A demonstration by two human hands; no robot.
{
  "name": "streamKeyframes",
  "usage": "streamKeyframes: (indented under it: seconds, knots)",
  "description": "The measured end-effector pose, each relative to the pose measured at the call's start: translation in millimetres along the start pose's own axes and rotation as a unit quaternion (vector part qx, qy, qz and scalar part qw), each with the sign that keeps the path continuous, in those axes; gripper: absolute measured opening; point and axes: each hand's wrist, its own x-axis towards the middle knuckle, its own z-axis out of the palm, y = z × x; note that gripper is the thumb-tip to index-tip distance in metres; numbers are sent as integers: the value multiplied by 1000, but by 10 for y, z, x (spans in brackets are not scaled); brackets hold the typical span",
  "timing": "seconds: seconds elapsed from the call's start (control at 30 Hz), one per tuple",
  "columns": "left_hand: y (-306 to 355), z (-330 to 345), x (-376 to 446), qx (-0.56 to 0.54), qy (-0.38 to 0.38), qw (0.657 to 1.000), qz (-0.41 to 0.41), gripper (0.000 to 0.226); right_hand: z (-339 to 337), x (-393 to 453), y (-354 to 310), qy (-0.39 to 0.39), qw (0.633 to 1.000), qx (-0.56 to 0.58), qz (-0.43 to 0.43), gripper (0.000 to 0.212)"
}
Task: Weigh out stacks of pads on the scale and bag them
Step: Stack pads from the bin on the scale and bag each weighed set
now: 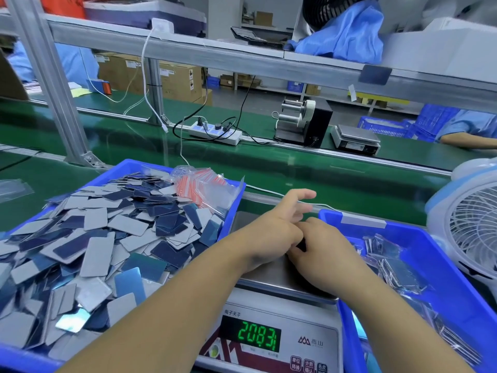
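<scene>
scale: grey digital bench scale with steel platter (282,275) at 6 o'clock on the green surface (309,170); green readout (258,336) lit, last digit unclear.
pads: loose grey and dark-blue flat rectangular pads (94,238) heaped in the blue plastic bin (234,208) at 9 o'clock. No common heading, long axes point every way, most lie flat or slightly tilted.
stack on platter: hidden under the hands, only a dark sliver shows between them. Axis and count: cannot tell.
left hand (271,232): over the platter centre, index finger out toward 12 o'clock, other fingers curled down at the stack. Grip itself hidden.
right hand (320,246): touching the left, fingers curled down onto the same spot, seemingly pinching the stack edge.
handling (judgement): thin, light, fairly stiff, glossy faces probably slide over each other. Pinch the stack across its short edges, squared up.
bags: clear zip bags with red strips (199,187) on the bin's far corner.
output: bagged stacks (398,267) in the second blue bin (457,265) at 3 o'clock.
</scene>
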Motion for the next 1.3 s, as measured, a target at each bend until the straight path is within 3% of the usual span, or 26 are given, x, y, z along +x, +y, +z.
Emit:
streamKeyframes:
  seconds: [0.13, 0.2, 0.27, 0.37, 0.47, 0.6, 0.8, 1.13, 1.3]
  knots:
    - [39, -152, 23, -4, 41, 999, 26, 68, -37, 28, 20, 6, 1000, 18, 24, 6]
    - [45, -325, 27, 99, 112, 988, 42, 59, -72, 26, 76, 23, 996, 62, 60, 10]
    - [19, -500, 11, 271, 144, 952, 20, 45, -104, 36, 143, 49, 988, 110, 101, 10]
    - [-62, -671, -25, 405, 82, 907, -74, 29, -101, 70, 187, 66, 963, 207, 160, 8]
    - [-94, -695, -63, 452, 29, 881, -134, 37, -53, 96, 133, 36, 941, 288, 175, 9]
    - [-71, -665, -81, 472, 18, 872, -130, 44, -16, 139, 102, 7, 968, 193, 160, 6]
    - [-19, -655, -108, 431, 15, 894, -118, 40, -49, 169, 68, -25, 973, 167, 160, 6]
    - [-114, -717, 11, 310, 191, 929, -64, 17, -11, 159, 46, -11, 970, 180, 163, 14]
    - [-120, -657, 35, 311, 194, 930, -27, 25, -7, 113, 71, 0, 964, 230, 134, 18]
